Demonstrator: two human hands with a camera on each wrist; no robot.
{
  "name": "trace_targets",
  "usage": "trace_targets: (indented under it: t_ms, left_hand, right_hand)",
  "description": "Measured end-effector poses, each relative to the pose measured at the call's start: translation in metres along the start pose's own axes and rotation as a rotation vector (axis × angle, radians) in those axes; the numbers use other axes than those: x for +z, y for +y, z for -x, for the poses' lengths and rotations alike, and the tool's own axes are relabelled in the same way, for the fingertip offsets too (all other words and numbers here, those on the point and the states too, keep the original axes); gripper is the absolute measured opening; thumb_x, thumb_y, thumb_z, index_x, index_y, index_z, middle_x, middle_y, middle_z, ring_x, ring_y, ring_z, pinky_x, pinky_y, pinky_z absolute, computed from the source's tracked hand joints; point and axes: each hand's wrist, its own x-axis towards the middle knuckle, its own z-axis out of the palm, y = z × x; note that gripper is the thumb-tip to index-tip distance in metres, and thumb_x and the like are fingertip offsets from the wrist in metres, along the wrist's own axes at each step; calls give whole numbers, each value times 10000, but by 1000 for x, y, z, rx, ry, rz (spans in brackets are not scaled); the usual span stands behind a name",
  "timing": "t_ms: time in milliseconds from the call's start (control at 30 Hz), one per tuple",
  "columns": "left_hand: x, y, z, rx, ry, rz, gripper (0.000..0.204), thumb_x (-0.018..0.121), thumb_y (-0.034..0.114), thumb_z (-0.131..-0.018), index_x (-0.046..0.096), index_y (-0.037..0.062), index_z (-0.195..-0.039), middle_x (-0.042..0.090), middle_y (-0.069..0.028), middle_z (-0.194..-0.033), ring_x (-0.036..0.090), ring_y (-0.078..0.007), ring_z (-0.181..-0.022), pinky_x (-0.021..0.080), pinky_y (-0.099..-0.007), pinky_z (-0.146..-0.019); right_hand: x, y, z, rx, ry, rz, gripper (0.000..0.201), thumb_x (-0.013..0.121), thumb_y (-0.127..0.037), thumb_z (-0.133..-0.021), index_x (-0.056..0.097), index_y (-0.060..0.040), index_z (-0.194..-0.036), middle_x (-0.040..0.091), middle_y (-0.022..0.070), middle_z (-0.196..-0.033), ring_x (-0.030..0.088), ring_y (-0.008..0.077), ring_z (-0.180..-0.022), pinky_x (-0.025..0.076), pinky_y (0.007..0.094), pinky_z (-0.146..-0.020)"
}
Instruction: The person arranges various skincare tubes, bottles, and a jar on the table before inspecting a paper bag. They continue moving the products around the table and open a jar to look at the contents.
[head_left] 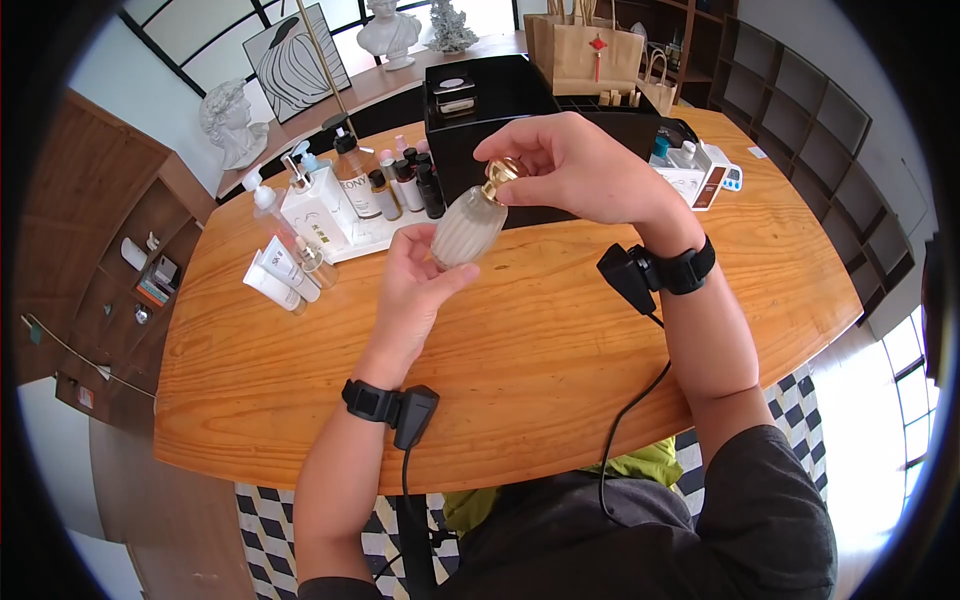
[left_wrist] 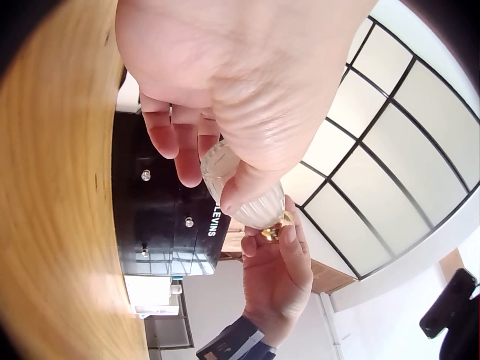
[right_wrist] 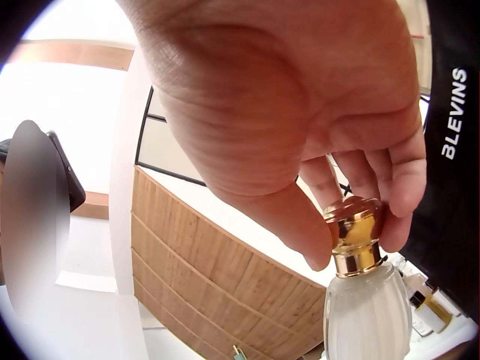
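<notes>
A ribbed, frosted glass perfume bottle (head_left: 468, 232) with a gold cap (head_left: 499, 177) is held tilted above the wooden table. My left hand (head_left: 412, 285) grips its lower body, thumb (left_wrist: 244, 187) across the ribbed glass. From above, my right hand (head_left: 580, 170) pinches the gold cap between thumb and fingers. Seen close in the right wrist view, the cap (right_wrist: 355, 232) sits on the bottle's neck, with fingertips at both its sides. Each wrist wears a black strap with a small camera.
Behind the hands stands a black box (head_left: 490, 105). To the left, a white tray (head_left: 370, 243) bears several bottles, with white tubes (head_left: 275, 280) beside it. A small white box (head_left: 690, 180) stands at the right. Paper bags (head_left: 590, 60) are at the back of the wooden table (head_left: 540, 370).
</notes>
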Motion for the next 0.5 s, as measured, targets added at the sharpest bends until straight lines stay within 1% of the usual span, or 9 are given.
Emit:
trace_targets:
  t_ms: [33, 100, 133, 200, 333, 400, 433, 500]
  left_hand:
    - [0, 1, 0, 0, 0, 0, 594, 841, 30, -894, 484, 56, -1368, 637, -73, -1304, 629, -123, -1081, 519, -277, -850]
    - [1, 4, 0, -12, 5, -15, 595, 841, 15, -895, 481, 46, -1368, 636, -79, -1312, 629, -126, -1092, 533, -281, -909]
    - [1, 3, 0, -12, 5, -15, 595, 841, 15, -895, 481, 46, -1368, 636, -79, -1312, 629, -126, -1092, 533, -281, -909]
    - [0, 2, -1, -28, -7, -46, 595, 840, 4, -896, 479, 38, -1368, 633, -84, -1330, 633, -134, -1134, 535, -291, -973]
    - [-1, -4, -2, -10, -11, -35, 582, 837, -5, -898, 489, 31, -1364, 640, -89, -1343, 644, -149, -1174, 537, -299, -992]
    - [-4, -6, -2, -68, -63, -46, 570, 836, -7, -901, 501, 35, -1361, 660, -91, -1349, 659, -156, -1180, 537, -306, -1010]
    - [-4, -6, -3, -61, -48, -41, 570, 836, -7, -901, 501, 35, -1361, 660, -91, -1349, 659, -156, -1180, 537, -306, -1010]
    - [-3, -7, -3, -128, -133, -52, 545, 827, 10, -920, 514, 32, -1366, 682, -90, -1341, 677, -156, -1152, 537, -310, -1021]
  right_hand:
    - [0, 0, 0, 0, 0, 0, 436, 825, -101, -936, 719, -3, -1348, 759, 40, -1158, 624, 67, -918, 538, 253, -824]
    - [1, -2, 0, 18, 6, -20, 435, 827, -98, -935, 719, -3, -1345, 739, 19, -1091, 617, 67, -904, 537, 255, -823]
    - [1, -3, 0, 18, 6, -20, 435, 827, -98, -935, 719, -3, -1345, 739, 19, -1091, 617, 67, -904, 537, 255, -823]
    - [2, -6, 0, 30, 12, 10, 436, 834, -102, -931, 721, -2, -1341, 717, 7, -1042, 608, 67, -891, 534, 256, -817]
    - [5, -4, -2, 22, 22, 10, 436, 843, -96, -924, 724, -1, -1332, 693, -8, -1011, 600, 58, -885, 528, 246, -797]
    - [7, -7, -3, 26, 39, 9, 429, 850, -78, -915, 722, 20, -1313, 678, -26, -989, 587, 39, -871, 518, 225, -770]
    - [9, -7, -4, 18, 25, 13, 429, 850, -78, -915, 722, 20, -1313, 678, -26, -989, 587, 39, -871, 518, 225, -770]
    - [18, -8, -5, 13, 85, -101, 431, 884, -130, -850, 749, 46, -1219, 639, -20, -856, 581, 75, -812, 511, 262, -719]
